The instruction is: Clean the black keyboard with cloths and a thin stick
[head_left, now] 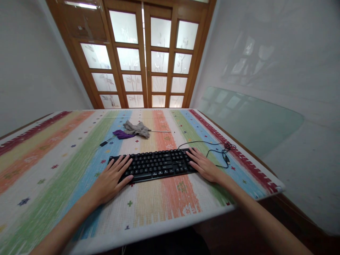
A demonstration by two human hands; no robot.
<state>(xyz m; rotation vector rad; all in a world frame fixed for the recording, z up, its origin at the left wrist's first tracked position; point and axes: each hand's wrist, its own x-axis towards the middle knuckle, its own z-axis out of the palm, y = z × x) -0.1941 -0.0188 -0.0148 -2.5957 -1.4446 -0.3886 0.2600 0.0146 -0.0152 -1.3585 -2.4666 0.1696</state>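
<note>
A black keyboard (pixel 159 163) lies flat on the striped, padded table cover (pixel 151 202). My left hand (pixel 113 179) rests over its left end, fingers stretched across the keys and the thumb by the front edge. On the number-pad end lies my right hand (pixel 203 164), its fingers extended and slightly apart. Neither hand grips anything. From the keyboard's back right runs a thin black cable (pixel 212 142), bunched in a loose coil, with a plug (pixel 227 159) at its end.
Behind the keyboard lie a crumpled grey cloth (pixel 136 128) and a purple cloth (pixel 122 134). A thin rod (pixel 160 131) sticks out to the right, and a small black piece (pixel 103 143) lies to the left. A pale glass panel (pixel 249 113) leans against the right wall.
</note>
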